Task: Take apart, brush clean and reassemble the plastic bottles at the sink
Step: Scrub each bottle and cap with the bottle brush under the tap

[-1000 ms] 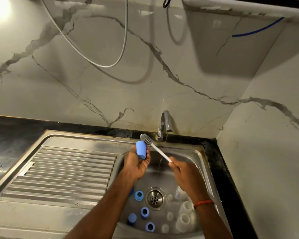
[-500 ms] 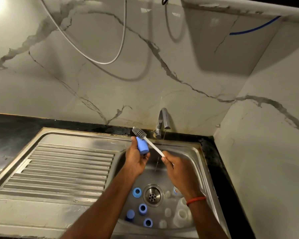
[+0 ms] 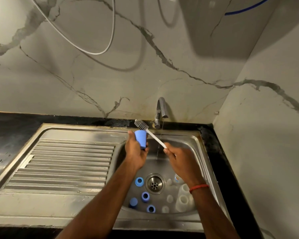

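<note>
Below, I see a stainless steel sink (image 3: 76, 133) against a grey-veined marble wall (image 3: 145, 75). At its 12 o'clock, the left hand (image 3: 135, 152) grips a blue plastic cap (image 3: 141, 138); the right hand (image 3: 179, 161) clasps a white-handled brush (image 3: 151, 134), bristles just above the cap.

Left hand (image 3: 136, 152) grips a blue cap (image 3: 140, 138); right hand (image 3: 179, 161) holds the brush (image 3: 149, 132), bristles just above the cap, over the sink (image 3: 199, 152).

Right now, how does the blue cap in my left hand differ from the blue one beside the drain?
The held cap is gripped by the left hand above the sink; the drain-side cap lies on its floor. The held cap shows its tapered side; the drain-side cap shows an open hole facing up. Both are blue.
</note>
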`<state>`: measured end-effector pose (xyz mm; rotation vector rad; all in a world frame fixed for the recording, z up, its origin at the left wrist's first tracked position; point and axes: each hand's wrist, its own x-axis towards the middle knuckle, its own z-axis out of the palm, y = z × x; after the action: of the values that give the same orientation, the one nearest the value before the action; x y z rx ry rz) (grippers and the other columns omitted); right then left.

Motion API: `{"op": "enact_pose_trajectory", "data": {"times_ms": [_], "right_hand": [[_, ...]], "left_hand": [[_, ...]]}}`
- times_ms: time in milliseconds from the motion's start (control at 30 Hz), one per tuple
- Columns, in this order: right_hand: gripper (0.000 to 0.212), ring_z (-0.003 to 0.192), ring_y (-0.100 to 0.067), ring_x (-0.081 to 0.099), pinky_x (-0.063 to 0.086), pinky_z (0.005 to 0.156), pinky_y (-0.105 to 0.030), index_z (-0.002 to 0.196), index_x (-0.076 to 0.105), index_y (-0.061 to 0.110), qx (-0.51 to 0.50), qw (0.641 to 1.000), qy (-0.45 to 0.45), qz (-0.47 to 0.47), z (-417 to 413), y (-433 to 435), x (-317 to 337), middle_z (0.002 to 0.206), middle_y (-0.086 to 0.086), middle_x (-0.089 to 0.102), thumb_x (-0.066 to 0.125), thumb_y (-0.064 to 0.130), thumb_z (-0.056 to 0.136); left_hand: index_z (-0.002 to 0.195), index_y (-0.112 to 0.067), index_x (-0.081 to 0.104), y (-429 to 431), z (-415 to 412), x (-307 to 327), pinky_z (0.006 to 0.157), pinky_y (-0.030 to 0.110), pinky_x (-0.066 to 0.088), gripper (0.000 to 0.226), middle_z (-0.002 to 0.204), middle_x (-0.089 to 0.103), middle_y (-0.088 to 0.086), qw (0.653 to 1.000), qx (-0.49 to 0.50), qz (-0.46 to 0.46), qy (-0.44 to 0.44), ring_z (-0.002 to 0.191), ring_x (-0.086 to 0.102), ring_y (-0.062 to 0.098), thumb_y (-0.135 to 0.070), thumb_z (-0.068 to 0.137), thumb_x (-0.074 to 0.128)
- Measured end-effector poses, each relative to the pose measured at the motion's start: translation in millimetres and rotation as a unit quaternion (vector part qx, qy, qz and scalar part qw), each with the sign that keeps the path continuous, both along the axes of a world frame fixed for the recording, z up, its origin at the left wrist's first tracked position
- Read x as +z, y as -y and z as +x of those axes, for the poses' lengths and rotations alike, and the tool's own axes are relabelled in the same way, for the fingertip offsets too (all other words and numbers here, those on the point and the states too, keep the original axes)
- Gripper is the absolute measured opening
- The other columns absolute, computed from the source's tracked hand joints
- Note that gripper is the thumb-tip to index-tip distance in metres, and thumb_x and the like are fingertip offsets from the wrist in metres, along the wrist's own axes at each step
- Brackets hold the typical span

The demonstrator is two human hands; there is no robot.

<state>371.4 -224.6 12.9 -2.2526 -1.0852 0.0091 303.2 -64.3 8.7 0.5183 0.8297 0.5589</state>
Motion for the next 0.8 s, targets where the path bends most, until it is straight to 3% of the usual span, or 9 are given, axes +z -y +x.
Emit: {"op": "enact_pose_trajectory", "data": {"times_ms": [67, 167, 367, 467, 667, 800], "right_hand": [[0.031, 0.047, -0.004, 0.047, 0.031, 0.047, -0.015, 0.129, 0.065, 0.03, 0.024, 0.999, -0.034, 0.025, -3, 8, -1, 0.049, 0.012, 0.04, 0.052, 0.034, 0.102], [0.032, 0.047, -0.005, 0.046, 0.033, 0.048, -0.016, 0.131, 0.065, 0.027, 0.039, 0.995, -0.073, 0.057, -5, 19, -6, 0.048, 0.014, 0.043, 0.055, 0.03, 0.101], [0.03, 0.053, -0.007, 0.052, 0.041, 0.05, -0.02, 0.127, 0.067, 0.025, 0.005, 0.993, -0.078, 0.088, -2, 20, -14, 0.057, 0.01, 0.052, 0.057, 0.03, 0.1], [0.032, 0.055, -0.009, 0.055, 0.05, 0.051, -0.031, 0.131, 0.063, 0.028, -0.022, 0.99, -0.1, 0.097, -1, 21, -19, 0.064, 0.004, 0.059, 0.054, 0.035, 0.1], [0.032, 0.056, -0.007, 0.053, 0.041, 0.052, -0.017, 0.128, 0.065, 0.029, 0.035, 0.992, -0.094, 0.071, 7, 27, -29, 0.06, 0.008, 0.052, 0.051, 0.039, 0.101], [0.03, 0.059, -0.007, 0.054, 0.043, 0.054, -0.02, 0.126, 0.065, 0.033, 0.043, 0.991, -0.104, 0.07, 12, 36, -40, 0.061, 0.006, 0.054, 0.05, 0.041, 0.101]], "left_hand": [[0.115, -0.009, 0.061, -5, -2, 3, 0.058, 0.026, 0.044, 0.067, 0.083, 0.059, 0.008, 1.0, 0.009, 0.001, 0.003, 0.067, 0.052, 0.016, -0.07, 0.091, 0.049], [0.12, -0.009, 0.06, -5, -8, 1, 0.067, 0.027, 0.048, 0.074, 0.085, 0.062, 0.006, 1.0, 0.006, 0.003, 0.016, 0.072, 0.056, 0.017, -0.073, 0.082, 0.057], [0.124, -0.008, 0.06, 6, -5, -3, 0.058, 0.025, 0.052, 0.068, 0.1, 0.06, 0.013, 1.0, 0.0, 0.028, 0.012, 0.066, 0.058, 0.015, -0.05, 0.075, 0.081], [0.127, -0.007, 0.056, 11, -2, -8, 0.062, 0.028, 0.055, 0.067, 0.104, 0.06, 0.015, 0.999, 0.004, 0.037, 0.001, 0.073, 0.06, 0.018, -0.049, 0.079, 0.078], [0.135, -0.005, 0.053, 21, 8, -23, 0.071, 0.033, 0.056, 0.065, 0.119, 0.064, 0.017, 0.998, 0.059, 0.016, -0.003, 0.093, 0.066, 0.023, -0.05, 0.09, 0.064], [0.136, -0.005, 0.056, 23, 17, -27, 0.075, 0.032, 0.055, 0.059, 0.122, 0.066, 0.015, 0.997, 0.079, -0.015, 0.0, 0.098, 0.067, 0.021, -0.048, 0.095, 0.06]]}}
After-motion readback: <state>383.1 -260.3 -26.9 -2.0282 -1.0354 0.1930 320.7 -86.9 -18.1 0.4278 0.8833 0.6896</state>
